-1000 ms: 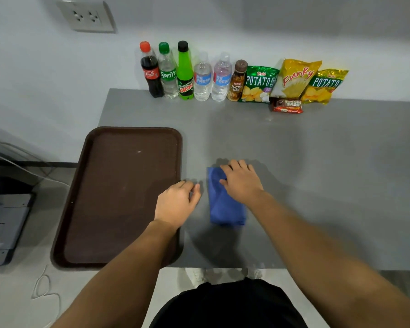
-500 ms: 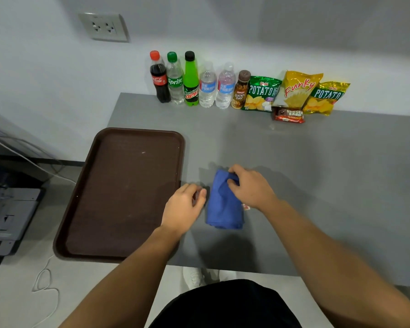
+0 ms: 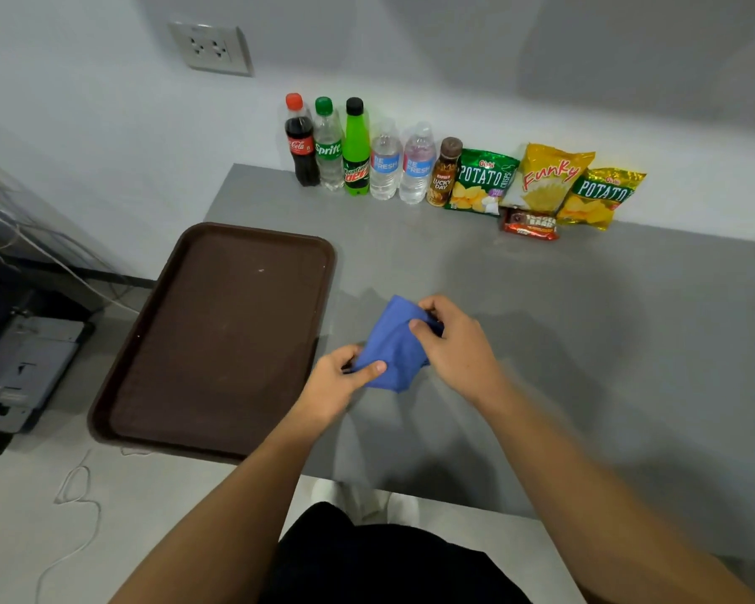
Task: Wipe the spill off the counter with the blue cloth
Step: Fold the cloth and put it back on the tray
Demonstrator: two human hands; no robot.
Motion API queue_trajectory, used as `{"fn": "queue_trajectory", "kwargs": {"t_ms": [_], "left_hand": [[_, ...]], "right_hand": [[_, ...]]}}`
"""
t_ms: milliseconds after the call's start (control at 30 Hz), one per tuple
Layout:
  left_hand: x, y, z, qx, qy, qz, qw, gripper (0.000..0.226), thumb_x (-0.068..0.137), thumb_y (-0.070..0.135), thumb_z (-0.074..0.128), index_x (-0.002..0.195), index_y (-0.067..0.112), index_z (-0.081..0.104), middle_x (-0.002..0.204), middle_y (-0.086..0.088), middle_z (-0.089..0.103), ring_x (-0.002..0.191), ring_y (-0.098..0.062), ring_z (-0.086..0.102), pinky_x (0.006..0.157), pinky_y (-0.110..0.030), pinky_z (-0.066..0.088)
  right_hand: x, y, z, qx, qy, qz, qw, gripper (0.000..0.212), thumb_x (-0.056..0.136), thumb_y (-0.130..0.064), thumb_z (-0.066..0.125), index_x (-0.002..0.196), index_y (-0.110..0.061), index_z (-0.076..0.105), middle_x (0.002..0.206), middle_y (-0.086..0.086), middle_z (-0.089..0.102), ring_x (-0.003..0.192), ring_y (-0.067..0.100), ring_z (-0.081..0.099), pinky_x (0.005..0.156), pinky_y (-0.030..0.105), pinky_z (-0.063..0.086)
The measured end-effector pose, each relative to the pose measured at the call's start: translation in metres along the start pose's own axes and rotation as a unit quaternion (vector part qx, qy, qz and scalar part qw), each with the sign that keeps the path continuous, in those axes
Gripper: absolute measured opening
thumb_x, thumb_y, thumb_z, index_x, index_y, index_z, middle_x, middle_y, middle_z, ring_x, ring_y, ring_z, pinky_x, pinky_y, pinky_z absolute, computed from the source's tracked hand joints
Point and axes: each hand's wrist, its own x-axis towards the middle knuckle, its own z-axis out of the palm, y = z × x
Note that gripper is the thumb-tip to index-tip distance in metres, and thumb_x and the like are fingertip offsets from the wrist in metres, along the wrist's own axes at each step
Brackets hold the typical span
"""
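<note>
Both hands pinch the blue cloth [image 3: 392, 347] just above the grey counter [image 3: 585, 364], right of the brown tray [image 3: 219, 342]. The left hand [image 3: 338, 383] grips its lower corner at 7 o'clock; the right hand [image 3: 456, 342] clamps the bunched top at 2 o'clock. Bare counter runs from the cloth toward 3 o'clock and to the near edge at 6. At 12 o'clock, 6 bottles [image 3: 358, 150] and snack packs [image 3: 545, 185] line the wall edge.
</note>
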Motion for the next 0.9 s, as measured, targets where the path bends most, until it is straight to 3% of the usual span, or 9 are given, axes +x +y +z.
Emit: {"fn": "queue_trajectory", "kwargs": {"t_ms": [100,200,333,500,700,800,900], "left_hand": [[-0.003,0.005,-0.021,-0.02,0.001,0.006,1.0,0.014,0.092,0.013,0.076,0.081,0.016,0.068,0.07,0.016,0.066,0.066,0.002,0.059,0.064,-0.012,0.045],[-0.006,0.012,-0.054,-0.048,-0.015,0.008,0.999,0.012,0.094,0.021,0.076,0.09,0.011,0.07,0.081,0.005,0.07,0.075,-0.006,0.063,0.067,-0.016,0.049],[-0.01,0.01,-0.11,0.01,-0.04,0.011,0.999,0.012,0.093,0.029,0.076,0.095,0.017,0.075,0.092,-0.001,0.077,0.085,-0.011,0.07,0.075,-0.023,0.055],[-0.017,-0.006,-0.181,0.127,-0.074,-0.005,0.989,0.015,0.091,0.032,0.079,0.1,0.02,0.075,0.096,0.001,0.079,0.092,-0.014,0.075,0.079,-0.028,0.058],[-0.026,-0.024,-0.239,0.173,-0.096,-0.036,0.98,0.026,0.083,0.042,0.081,0.099,0.022,0.075,0.096,0.002,0.078,0.094,-0.016,0.074,0.084,-0.034,0.058],[-0.03,-0.034,-0.255,0.204,-0.112,-0.048,0.971,0.015,0.086,0.037,0.082,0.095,0.028,0.074,0.094,0.006,0.078,0.091,-0.012,0.073,0.082,-0.033,0.056],[-0.033,-0.039,-0.263,0.231,-0.117,-0.05,0.965,0.014,0.087,0.036,0.082,0.095,0.03,0.073,0.093,0.012,0.077,0.09,-0.007,0.072,0.08,-0.028,0.055]], "right_hand": [[-0.003,-0.007,0.006,0.069,0.022,0.048,0.996,0.004,0.098,-0.016,0.063,0.1,-0.013,0.062,0.089,-0.001,0.069,0.081,0.017,0.061,0.076,0.029,0.047],[-0.006,-0.015,0.022,0.128,0.033,0.118,0.984,0.008,0.098,-0.015,0.063,0.099,-0.007,0.064,0.092,0.005,0.07,0.082,0.02,0.062,0.076,0.031,0.047],[-0.019,-0.024,0.06,0.151,0.016,0.192,0.97,0.02,0.097,-0.018,0.064,0.094,0.002,0.061,0.082,0.003,0.059,0.075,0.017,0.052,0.066,0.029,0.04],[-0.045,-0.041,0.125,0.178,-0.01,0.251,0.951,0.015,0.096,-0.017,0.065,0.087,-0.006,0.061,0.086,0.011,0.062,0.08,0.024,0.057,0.077,0.04,0.048],[-0.066,-0.051,0.194,0.187,-0.018,0.307,0.933,0.017,0.094,-0.018,0.069,0.084,-0.009,0.059,0.086,0.02,0.061,0.082,0.028,0.057,0.089,0.059,0.053],[-0.073,-0.053,0.215,0.162,-0.017,0.31,0.937,0.014,0.093,-0.019,0.069,0.085,-0.009,0.063,0.095,0.023,0.07,0.081,0.03,0.063,0.081,0.053,0.055],[-0.077,-0.055,0.226,0.112,-0.016,0.293,0.949,0.011,0.093,-0.021,0.068,0.084,-0.023,0.064,0.083,0.003,0.07,0.075,0.022,0.065,0.074,0.042,0.057]]}}
